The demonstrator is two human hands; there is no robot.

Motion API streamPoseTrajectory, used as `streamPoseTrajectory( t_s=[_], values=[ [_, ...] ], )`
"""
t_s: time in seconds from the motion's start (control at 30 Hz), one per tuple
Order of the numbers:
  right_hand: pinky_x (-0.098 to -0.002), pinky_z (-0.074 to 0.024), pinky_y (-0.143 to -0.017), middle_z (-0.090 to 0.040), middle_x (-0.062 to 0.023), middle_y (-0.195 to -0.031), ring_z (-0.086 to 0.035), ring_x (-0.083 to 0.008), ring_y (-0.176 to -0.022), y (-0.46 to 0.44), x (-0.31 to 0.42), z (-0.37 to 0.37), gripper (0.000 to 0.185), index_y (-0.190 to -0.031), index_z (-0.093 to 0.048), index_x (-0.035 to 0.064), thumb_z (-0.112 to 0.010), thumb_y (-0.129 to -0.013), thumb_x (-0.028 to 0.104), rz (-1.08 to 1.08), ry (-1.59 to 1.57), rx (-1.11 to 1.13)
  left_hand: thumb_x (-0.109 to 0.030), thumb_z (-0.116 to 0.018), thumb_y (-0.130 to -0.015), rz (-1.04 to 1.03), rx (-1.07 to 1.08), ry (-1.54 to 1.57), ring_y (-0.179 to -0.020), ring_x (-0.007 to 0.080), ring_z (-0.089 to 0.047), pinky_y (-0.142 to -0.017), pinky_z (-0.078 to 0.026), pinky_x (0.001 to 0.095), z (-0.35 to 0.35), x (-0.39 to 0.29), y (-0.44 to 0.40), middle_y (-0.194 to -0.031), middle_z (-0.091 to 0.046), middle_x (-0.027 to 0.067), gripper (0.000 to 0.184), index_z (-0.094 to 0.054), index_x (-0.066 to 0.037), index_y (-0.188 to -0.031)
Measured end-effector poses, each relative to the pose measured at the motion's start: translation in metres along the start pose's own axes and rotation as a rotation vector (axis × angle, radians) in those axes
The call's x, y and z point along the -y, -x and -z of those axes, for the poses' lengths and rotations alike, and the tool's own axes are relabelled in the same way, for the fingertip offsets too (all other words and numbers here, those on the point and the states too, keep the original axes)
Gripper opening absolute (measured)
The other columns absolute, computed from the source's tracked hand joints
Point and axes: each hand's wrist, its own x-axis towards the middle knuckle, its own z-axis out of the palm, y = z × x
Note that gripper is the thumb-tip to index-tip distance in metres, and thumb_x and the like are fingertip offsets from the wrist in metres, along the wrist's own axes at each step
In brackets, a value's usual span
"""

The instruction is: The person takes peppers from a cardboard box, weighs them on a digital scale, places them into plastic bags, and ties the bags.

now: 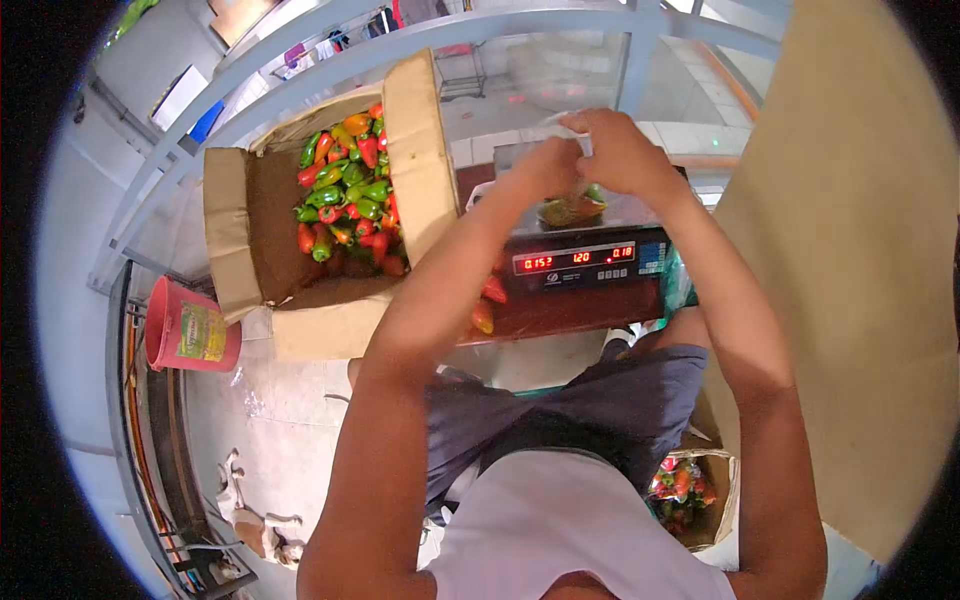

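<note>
A clear plastic bag (574, 209) with peppers inside rests on the pan of a digital scale (560, 275), whose red figures are lit. My left hand (545, 168) and my right hand (618, 150) meet at the top of the bag, both closed with fingers bent around the plastic. The exact grip is partly hidden and slightly blurred. Beneath the scale is a dark red table (560, 318). Loose peppers (483, 317) lie on it beside my left forearm.
On the left stands an open cardboard box (232, 235) of red and green peppers (350, 190). A red bucket (190, 325) is beside it. A dog (255, 525) lies on the floor. Another box (728, 500) holds packed peppers by my right leg. Metal railing (330, 75) runs behind.
</note>
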Motion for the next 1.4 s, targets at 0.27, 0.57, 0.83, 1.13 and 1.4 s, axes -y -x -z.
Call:
streamPoseTrajectory(
  t_s=[0.27,0.57,0.83,1.13,1.4],
  values=[
    [-0.0419,-0.0432,-0.103,-0.064,-0.0178,-0.124,-0.057,-0.0348,-0.118,0.006,-0.001,-0.008,0.048,-0.123,-0.064,0.0054,-0.07,-0.078,0.019,-0.05,0.052,0.029,-0.029,-0.071,-0.078,-0.099,-0.345,0.0,-0.097,0.0337,-0.069,-0.084,-0.054,0.0452,-0.061,0.017,-0.033,-0.103,-0.072,0.0162,0.033,-0.072,-0.006,-0.102],
    [-0.0365,-0.0506,-0.087,-0.066,-0.018,-0.121,-0.066,-0.0313,-0.098,-0.006,-0.003,0.005,0.05,-0.122,-0.063,0.0002,-0.067,-0.072,0.0,-0.064,-0.088,0.088,-0.018,-0.064,-0.085,-0.039,-0.291,-0.26,-0.088,0.0397,-0.068,-0.075,-0.057,0.0439,0.049,-0.038,0.063,-0.098,-0.068,0.0211,0.033,-0.061,0.0,-0.113],
    [-0.0323,-0.0513,-0.064,-0.069,-0.0163,-0.106,-0.062,-0.0183,-0.066,-0.013,-0.001,0.007,0.06,-0.129,-0.062,0.0057,-0.067,-0.07,-0.003,-0.153,-0.1,0.134,-0.004,-0.061,-0.085,0.003,-0.981,0.099,-0.095,0.0235,-0.067,-0.087,-0.052,0.0329,0.135,-0.034,0.231,-0.103,-0.067,0.0171,0.034,-0.06,0.001,-0.118],
    [-0.0331,-0.0516,-0.069,-0.066,-0.0155,-0.114,-0.058,-0.0204,-0.071,-0.007,-0.002,0.008,0.062,-0.132,-0.061,0.0093,-0.076,-0.071,0.01,-0.079,-0.028,0.155,-0.02,-0.07,-0.079,0.671,-0.359,-0.228,-0.097,0.0387,-0.067,-0.087,-0.054,0.0464,0.059,0.176,0.264,-0.101,-0.068,0.0238,0.041,-0.064,-0.001,-0.114],
    [-0.035,-0.0512,-0.075,-0.066,-0.0173,-0.118,-0.06,-0.0228,-0.078,0.01,0.0,0.013,0.058,-0.132,-0.062,0.0134,-0.076,-0.076,0.016,-0.117,-0.077,0.183,-0.029,-0.07,-0.081,0.734,-0.091,-0.24,-0.104,0.0318,-0.068,-0.088,-0.054,0.0422,0.078,0.167,0.24,-0.115,-0.067,0.0238,0.036,-0.069,-0.001,-0.103]
  ],
)
